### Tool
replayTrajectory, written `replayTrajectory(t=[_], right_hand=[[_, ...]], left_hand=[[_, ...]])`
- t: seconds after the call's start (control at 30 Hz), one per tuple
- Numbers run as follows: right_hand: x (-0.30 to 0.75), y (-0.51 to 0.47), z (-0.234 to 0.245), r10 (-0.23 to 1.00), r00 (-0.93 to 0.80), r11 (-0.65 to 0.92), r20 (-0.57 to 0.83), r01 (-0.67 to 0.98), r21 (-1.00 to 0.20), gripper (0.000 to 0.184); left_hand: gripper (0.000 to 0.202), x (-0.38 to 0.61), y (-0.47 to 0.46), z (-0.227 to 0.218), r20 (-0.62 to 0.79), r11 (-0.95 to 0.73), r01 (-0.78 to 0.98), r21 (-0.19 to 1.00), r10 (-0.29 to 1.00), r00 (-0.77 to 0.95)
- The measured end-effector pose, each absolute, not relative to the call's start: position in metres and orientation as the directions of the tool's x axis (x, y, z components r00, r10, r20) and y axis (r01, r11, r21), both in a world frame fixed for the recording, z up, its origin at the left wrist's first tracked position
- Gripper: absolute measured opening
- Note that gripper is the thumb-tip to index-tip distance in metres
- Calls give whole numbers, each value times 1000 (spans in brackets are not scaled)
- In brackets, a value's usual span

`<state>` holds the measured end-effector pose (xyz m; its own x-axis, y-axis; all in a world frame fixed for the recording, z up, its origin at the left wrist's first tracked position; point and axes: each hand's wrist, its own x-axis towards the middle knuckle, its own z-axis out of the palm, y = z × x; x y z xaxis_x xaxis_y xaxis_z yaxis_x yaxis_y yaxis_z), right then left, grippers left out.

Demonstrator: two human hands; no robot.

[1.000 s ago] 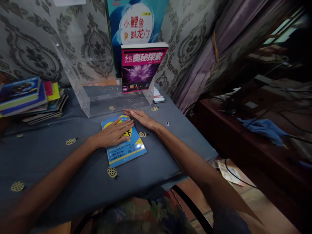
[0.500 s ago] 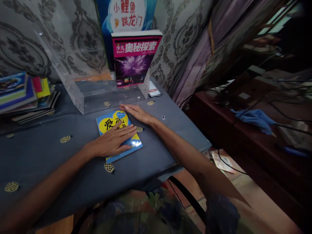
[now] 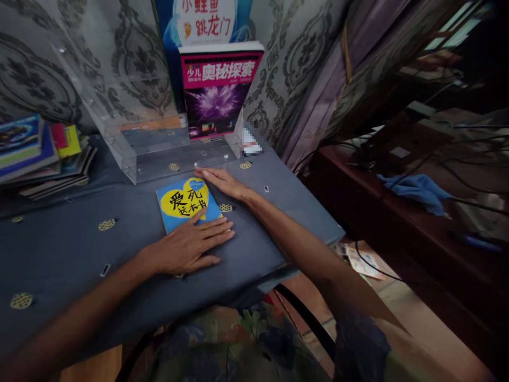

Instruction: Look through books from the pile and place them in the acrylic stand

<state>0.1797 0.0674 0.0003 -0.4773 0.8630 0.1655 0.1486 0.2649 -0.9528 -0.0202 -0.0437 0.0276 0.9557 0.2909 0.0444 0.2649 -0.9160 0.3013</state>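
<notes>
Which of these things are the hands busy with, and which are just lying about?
In use: blue book, left hand flat on its near end, right hand at its far corner.
Lying about: pink book upright in the clear stand, stack of books far left, blue cloth at the right.

The left grip [image 3: 191, 248] lay flat over the near half of the blue book [image 3: 186, 200], hiding its lower cover and near edge. The right grip [image 3: 223, 183] hid the book's far right corner. The top edge cut off the poster book [image 3: 202, 24], and the left edge cut off the book stack [image 3: 27, 154]. A pixelated patch [image 3: 249, 143] beside the clear stand [image 3: 159, 159] was unreadable.
</notes>
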Motion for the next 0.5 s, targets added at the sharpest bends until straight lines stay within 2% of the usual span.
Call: replayTrajectory(t=[0.2, 0.3, 0.4, 0.5], right_hand=[[179, 65, -3, 859, -480, 317, 178, 226, -921, 52], [179, 63, -3, 851, -489, 368, 192, 296, -882, 57], [178, 60, -4, 837, -506, 420, 206, 353, -836, 55], [177, 57, -6, 823, -522, 481, 226, 425, -767, 51]], left_hand=[[55, -22, -44, 32, 35, -890, 295, 346, 327, 944], [46, -35, -28, 29, 144, -836, 409, 365, 485, 863], [43, -59, 0, 20, 315, -710, 580, 400, 701, 640], [39, -80, 24, 9, 381, -608, 662, 438, 793, 476]])
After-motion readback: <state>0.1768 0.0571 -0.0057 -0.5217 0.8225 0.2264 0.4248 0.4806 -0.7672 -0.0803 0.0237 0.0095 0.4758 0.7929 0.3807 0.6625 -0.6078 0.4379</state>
